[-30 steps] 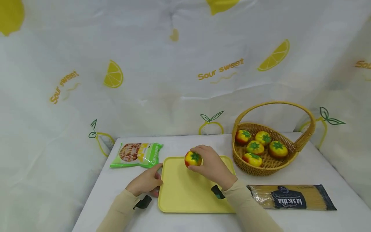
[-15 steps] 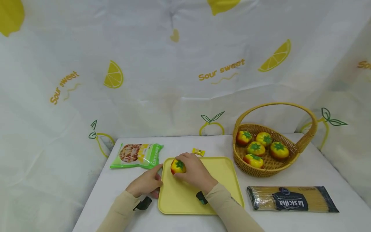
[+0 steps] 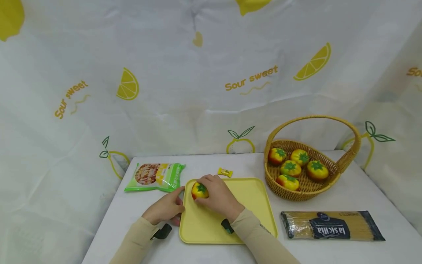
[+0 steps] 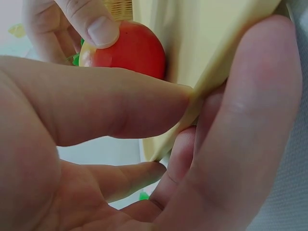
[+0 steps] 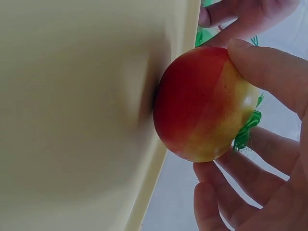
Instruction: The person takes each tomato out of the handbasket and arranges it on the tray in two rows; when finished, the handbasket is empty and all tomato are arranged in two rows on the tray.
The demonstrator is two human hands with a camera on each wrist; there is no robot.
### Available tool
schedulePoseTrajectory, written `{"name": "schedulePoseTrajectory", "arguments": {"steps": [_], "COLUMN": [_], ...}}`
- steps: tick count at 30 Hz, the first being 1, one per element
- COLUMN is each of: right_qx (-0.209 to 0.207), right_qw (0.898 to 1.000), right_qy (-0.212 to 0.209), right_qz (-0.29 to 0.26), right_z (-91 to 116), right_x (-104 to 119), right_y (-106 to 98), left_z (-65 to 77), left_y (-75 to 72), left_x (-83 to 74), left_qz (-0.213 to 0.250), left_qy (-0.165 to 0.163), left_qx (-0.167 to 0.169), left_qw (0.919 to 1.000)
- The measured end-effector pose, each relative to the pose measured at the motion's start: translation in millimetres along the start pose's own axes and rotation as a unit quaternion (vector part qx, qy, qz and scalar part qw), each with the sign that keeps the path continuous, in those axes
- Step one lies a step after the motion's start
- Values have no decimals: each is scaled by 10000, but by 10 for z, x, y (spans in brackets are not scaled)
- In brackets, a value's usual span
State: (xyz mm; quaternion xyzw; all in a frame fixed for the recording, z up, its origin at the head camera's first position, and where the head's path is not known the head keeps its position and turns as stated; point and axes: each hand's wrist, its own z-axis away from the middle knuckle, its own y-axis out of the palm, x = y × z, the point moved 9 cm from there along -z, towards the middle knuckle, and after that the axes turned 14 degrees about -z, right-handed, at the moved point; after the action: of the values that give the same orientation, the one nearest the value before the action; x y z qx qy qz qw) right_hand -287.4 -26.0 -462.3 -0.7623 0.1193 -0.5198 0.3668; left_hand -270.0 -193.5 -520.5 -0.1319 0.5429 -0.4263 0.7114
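Observation:
In the head view my right hand point(image 3: 215, 194) grips a red-and-yellow toy tomato point(image 3: 199, 190) with a green leafy top, over the far left corner of a yellow tray point(image 3: 234, 220). The right wrist view has thumb and fingers around the tomato point(image 5: 202, 106), its red underside right at the tray surface. My left hand point(image 3: 165, 207) pinches the tray's left rim. Seen from the left wrist, its thumb lies on the rim point(image 4: 211, 72) and other fingers reach beneath.
At the back right stands a wicker basket point(image 3: 304, 194) holding several similar toy tomatoes point(image 3: 317, 170). A spaghetti pack point(image 3: 333, 225) lies right of the tray. Behind the tray is a small yellow wrapped candy point(image 3: 225, 172). A green food bag point(image 3: 155, 176) lies at back left.
My right hand has carried the tomato leftward and lower to the tray's far left corner, uncovering the yellow candy. The left hand has stayed at the tray's rim.

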Motion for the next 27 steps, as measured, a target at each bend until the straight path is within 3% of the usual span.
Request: {"name": "schedulePoseTrajectory", "arguments": {"steps": [20, 27], "right_qx": [-4, -103], "right_qw": [9999, 9999], "right_qy": [-46, 18], "right_qz": [105, -66], "right_z": [31, 132], "right_x": [29, 135], "right_y": [-53, -290], "left_z": [-9, 13], "left_y": [6, -7], "left_x": [-35, -2], "left_qz": [-81, -24], "left_qy": [-9, 12], "left_qx": [-21, -65], "left_qw": [10000, 10000]}}
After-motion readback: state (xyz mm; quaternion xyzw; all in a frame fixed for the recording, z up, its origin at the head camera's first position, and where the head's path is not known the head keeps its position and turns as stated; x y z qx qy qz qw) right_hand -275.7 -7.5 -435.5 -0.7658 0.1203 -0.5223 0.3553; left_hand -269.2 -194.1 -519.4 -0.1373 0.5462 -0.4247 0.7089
